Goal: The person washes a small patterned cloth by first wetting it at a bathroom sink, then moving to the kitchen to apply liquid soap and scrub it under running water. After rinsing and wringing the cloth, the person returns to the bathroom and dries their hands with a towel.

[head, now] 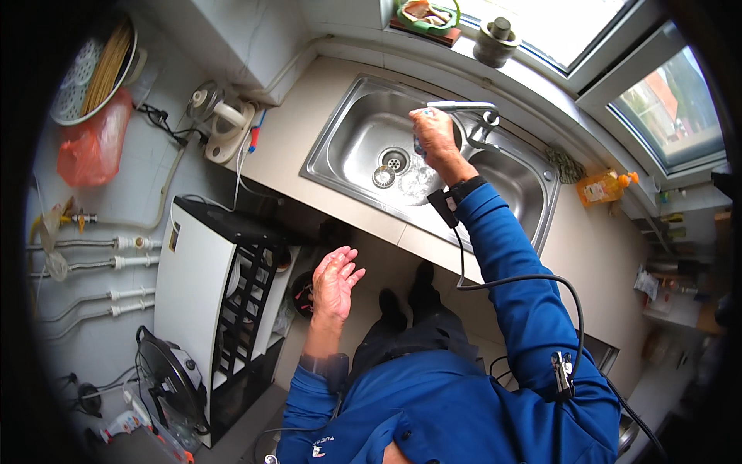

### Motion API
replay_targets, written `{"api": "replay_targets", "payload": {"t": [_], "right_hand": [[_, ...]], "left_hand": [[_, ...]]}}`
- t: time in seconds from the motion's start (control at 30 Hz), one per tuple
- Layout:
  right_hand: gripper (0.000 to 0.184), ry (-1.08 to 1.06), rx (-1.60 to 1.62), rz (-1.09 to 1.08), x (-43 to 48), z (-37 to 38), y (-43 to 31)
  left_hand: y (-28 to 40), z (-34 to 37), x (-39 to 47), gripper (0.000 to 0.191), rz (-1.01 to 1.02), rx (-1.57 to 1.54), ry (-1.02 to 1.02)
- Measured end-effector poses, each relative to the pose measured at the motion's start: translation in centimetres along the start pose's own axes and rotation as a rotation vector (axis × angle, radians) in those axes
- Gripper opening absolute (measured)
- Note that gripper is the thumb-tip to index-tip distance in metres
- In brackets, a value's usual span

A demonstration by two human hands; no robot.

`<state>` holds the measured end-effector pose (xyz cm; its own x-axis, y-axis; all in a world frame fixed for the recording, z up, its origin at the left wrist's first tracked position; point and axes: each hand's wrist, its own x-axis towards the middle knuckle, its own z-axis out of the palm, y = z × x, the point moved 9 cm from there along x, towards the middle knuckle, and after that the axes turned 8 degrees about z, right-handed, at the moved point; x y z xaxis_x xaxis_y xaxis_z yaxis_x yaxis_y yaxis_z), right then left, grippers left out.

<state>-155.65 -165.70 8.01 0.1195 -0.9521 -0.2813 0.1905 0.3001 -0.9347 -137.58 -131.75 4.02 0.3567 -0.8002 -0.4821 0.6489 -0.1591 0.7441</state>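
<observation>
My right hand (433,134) is closed around a patterned cloth (418,145), of which only small parts show, over the double-bowl stainless steel sink (353,130). Just beside and above that hand is the spout of the faucet (464,107). In the left bowl a round metal strainer (384,177) lies beside the drain (394,161). In front of the counter, my left hand (335,281) is held up with its fingers apart and nothing in it.
The beige counter (290,156) surrounds the sink. An orange soap bottle (603,188) and a scouring pad (565,165) are at its right. An electric kettle base (229,136) stands at the left. Below stands a white cabinet (191,290). A cable runs along my right arm.
</observation>
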Motion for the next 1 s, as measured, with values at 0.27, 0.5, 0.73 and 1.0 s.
{"api": "replay_targets", "payload": {"t": [0.27, 0.5, 0.73, 1.0], "right_hand": [[0.070, -0.123, 0.051, 0.276, -0.5, -2.4, 6.0], [0.038, -0.221, 0.003, 0.200, 0.7, -4.8, 6.0], [0.016, -0.083, -0.150, 0.288, 4.5, -7.7, 12.1], [0.042, -0.384, -0.090, 0.332, 4.0, -6.4, 8.4]], "left_hand": [[-0.1, -2.8, -2.2, 0.035, 0.080, -0.079, 0.125], [-3.1, -6.9, -6.1, 0.036, 0.138, -0.133, 0.362], [-5.3, -7.2, -10.7, 0.035, 0.198, -0.171, 0.467], [-5.3, -9.5, -15.1, 0.033, 0.241, -0.193, 0.590]]}}
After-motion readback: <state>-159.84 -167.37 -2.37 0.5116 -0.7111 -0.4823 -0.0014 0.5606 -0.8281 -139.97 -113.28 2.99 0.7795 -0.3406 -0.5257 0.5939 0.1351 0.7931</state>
